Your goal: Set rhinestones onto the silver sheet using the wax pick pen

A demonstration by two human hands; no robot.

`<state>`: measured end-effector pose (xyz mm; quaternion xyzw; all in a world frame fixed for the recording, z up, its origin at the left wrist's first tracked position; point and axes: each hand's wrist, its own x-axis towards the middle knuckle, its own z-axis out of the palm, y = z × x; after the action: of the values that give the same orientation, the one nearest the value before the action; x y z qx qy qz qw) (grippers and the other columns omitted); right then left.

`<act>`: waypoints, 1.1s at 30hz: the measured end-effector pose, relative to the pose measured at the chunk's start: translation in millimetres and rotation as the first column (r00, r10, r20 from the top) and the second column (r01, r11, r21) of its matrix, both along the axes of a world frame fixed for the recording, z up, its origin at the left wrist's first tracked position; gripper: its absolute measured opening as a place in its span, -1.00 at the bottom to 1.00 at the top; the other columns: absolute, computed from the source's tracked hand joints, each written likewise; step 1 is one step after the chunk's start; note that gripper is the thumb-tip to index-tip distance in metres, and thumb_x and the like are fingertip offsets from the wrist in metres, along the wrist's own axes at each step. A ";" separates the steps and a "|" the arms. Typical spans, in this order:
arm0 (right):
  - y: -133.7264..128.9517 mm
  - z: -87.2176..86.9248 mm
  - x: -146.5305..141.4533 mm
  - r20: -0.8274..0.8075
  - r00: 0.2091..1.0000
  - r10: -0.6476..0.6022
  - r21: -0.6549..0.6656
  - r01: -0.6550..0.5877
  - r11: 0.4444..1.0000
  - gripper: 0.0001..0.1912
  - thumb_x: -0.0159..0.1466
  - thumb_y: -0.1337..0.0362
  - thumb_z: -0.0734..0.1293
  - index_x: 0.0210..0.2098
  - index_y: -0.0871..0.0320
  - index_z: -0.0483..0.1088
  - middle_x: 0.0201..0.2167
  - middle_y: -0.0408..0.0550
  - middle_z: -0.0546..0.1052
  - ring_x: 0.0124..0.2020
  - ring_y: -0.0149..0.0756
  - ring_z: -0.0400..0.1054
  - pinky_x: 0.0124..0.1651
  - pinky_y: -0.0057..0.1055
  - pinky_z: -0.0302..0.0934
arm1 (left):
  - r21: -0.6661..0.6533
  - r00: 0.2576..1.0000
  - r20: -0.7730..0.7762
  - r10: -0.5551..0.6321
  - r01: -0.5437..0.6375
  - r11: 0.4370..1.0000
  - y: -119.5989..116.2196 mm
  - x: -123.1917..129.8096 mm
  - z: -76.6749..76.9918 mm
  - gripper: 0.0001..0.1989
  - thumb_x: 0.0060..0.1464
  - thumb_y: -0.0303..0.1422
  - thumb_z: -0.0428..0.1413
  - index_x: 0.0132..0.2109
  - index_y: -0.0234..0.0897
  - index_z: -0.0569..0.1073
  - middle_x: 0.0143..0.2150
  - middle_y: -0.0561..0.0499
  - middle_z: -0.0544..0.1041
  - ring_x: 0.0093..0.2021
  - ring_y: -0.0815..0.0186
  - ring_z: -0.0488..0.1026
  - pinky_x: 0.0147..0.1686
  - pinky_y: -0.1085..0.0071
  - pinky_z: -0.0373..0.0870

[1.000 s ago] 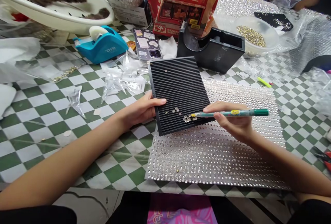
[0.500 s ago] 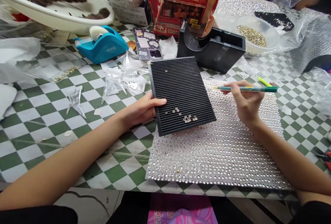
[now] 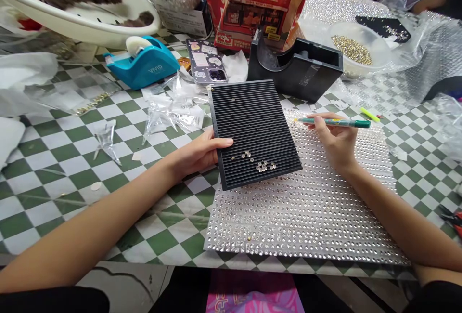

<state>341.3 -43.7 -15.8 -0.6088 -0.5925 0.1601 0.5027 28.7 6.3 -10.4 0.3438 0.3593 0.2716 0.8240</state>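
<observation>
Centre of frame: black ridged plastic tray [image 3: 252,120], its lower right corner lying over the upper edge of a large silver sheet of clear rhinestones [image 3: 306,221] set in tight rows. Left hand [image 3: 195,156] at the tray's left edge, fingers and thumb closed around the rim in a firm hold. Right hand [image 3: 337,142] raised over the sheet, just right of the tray, fingers nearly closed in a pinch around a slim teal-and-green picker pen [image 3: 334,123], its pale tip aimed left toward the tray's right edge; no contact visible between tip and stones. Loose clear rhinestones [image 3: 262,166] in a small cluster toward the tray's lower right, a few more just left of the cluster and a couple near the top edge, with most of the ridges bare. Sheet covered in stones across nearly its whole surface; any gaps too small to tell. Upper right: shallow clear bowl of gold studs [image 3: 352,49]. Top centre: red printed bag [image 3: 258,7] behind a black tape dispenser [image 3: 296,67]. Upper left: white plastic basin [image 3: 79,5] and blue tape dispenser [image 3: 142,68], beside a phone in a sticker-covered case [image 3: 205,61]. Beneath all: green-and-white checked tablecloth [image 3: 162,241].
</observation>
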 end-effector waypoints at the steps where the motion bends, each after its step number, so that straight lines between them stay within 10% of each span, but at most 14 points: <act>1: -0.1 -0.5 0.4 -0.002 1.000 0.003 0.004 -0.003 1.000 -0.76 0.38 0.09 0.38 -0.25 0.11 0.60 -0.29 -0.06 0.70 -0.30 -0.24 0.62 -0.16 -0.22 0.53 | 0.001 1.000 -0.006 0.002 -0.002 1.000 -0.2 0.0 0.6 -0.54 -0.01 -0.45 0.42 0.05 -0.34 0.53 0.08 -0.21 0.71 -0.02 0.07 0.72 -0.17 0.41 0.72; 11: -8.6 6.7 -4.5 -0.087 0.994 0.067 0.115 -0.057 0.992 -0.81 0.40 0.11 0.41 -0.22 0.06 0.62 -0.26 -0.08 0.70 -0.27 -0.22 0.62 -0.14 -0.17 0.57 | 0.016 0.998 -0.064 -0.003 0.004 1.000 -1.3 0.9 3.8 -0.52 0.06 -0.45 0.35 0.14 -0.36 0.51 0.14 -0.28 0.68 0.13 -0.05 0.67 -0.09 0.35 0.71; 18: -38.0 33.6 -34.4 -0.086 0.825 0.559 0.096 -0.552 0.828 -0.80 0.41 0.31 0.40 -0.10 -0.09 0.66 -0.28 -0.12 0.72 -0.31 -0.28 0.61 -0.30 -0.27 0.52 | -0.002 0.997 -0.080 0.005 -0.005 1.000 -1.4 0.2 4.5 -0.49 0.05 -0.47 0.35 0.16 -0.35 0.50 0.14 -0.26 0.68 0.12 -0.02 0.67 -0.12 0.41 0.71; 33: -39.9 31.2 -38.7 -0.078 0.837 0.541 0.054 -0.538 0.841 -0.79 0.36 0.37 0.40 -0.13 -0.03 0.67 -0.27 -0.12 0.73 -0.29 -0.28 0.61 -0.24 -0.29 0.51 | 0.034 0.999 -0.027 -0.025 0.026 0.999 -0.9 -1.0 -0.8 -0.51 0.06 -0.44 0.37 0.14 -0.33 0.51 0.17 -0.27 0.67 0.16 -0.05 0.65 -0.04 0.34 0.70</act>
<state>302.5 -83.6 15.4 -0.4020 -0.7190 0.3135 0.4724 27.7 5.5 -11.2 0.3658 0.3611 0.2626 0.8166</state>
